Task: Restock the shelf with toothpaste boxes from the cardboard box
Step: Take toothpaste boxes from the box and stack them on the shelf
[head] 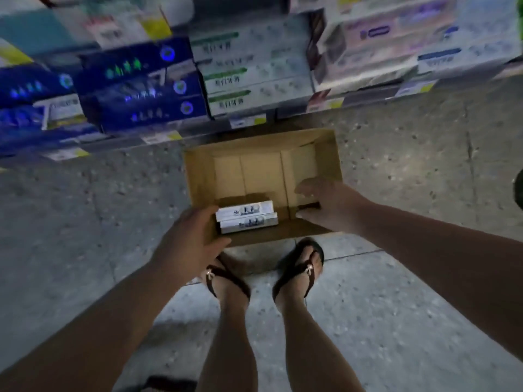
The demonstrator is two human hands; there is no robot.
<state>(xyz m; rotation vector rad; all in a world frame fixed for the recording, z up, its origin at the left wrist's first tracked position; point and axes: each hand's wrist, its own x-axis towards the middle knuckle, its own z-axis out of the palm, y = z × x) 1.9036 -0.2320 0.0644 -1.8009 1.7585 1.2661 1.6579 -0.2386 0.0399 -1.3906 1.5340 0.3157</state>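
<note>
An open cardboard box (198, 176) stands on the floor below the shelf. Two white toothpaste boxes (246, 216) lie stacked at its near left corner; the remaining bottom is bare cardboard. My left hand (189, 236) reaches over the near left rim, its thumb touching the left end of the toothpaste boxes, fingers relaxed. My right hand (325, 205) hovers over the near right part of the carton with fingers loosely spread and nothing in it. The shelf (246, 120) above carries rows of white toothpaste boxes (254, 77) with green labels.
Dark blue boxes (141, 89) fill the shelf to the left, pale purple and white boxes (396, 43) to the right. Price tags line the shelf edge. My feet in brown sandals (300, 267) stand on the speckled concrete floor right behind the carton.
</note>
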